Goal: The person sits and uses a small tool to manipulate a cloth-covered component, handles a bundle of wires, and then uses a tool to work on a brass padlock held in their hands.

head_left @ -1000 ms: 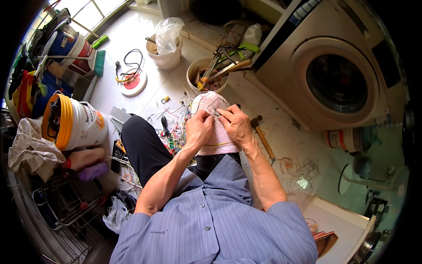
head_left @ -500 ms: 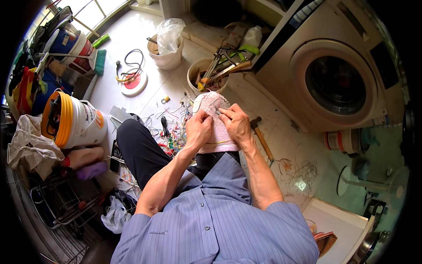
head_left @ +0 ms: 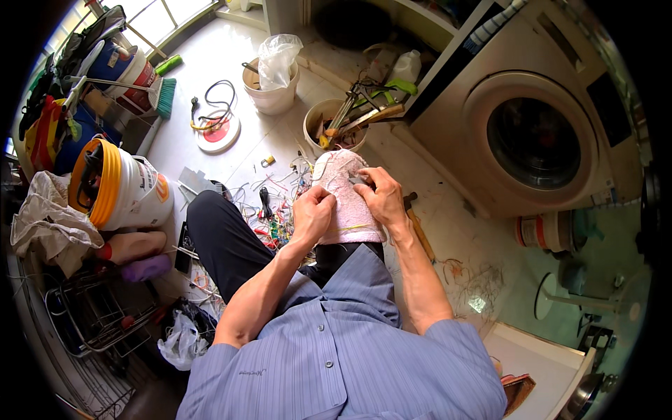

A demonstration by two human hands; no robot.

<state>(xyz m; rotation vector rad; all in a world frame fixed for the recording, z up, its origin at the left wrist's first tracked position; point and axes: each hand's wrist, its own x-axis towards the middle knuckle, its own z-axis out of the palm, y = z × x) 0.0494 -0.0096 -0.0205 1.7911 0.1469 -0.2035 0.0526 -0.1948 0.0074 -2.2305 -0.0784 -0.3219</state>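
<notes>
Probably soft and light, the pink cloth (head_left: 348,211) lies over the right leg (head_left: 333,260), easiest gripped by its edge. Over it, the right hand (head_left: 383,197) pinches a small grey piece (head_left: 358,180), likely stiff; the left hand (head_left: 313,213) has its fingers curled closed, any contents hidden.

Pink cloth (head_left: 348,210) over the right leg (head_left: 334,255)

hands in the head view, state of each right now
Left hand: fingers closed, by the pink cloth; whether it holds anything cannot be told.
Right hand: curled, seemingly pinching a small grey piece.
</notes>
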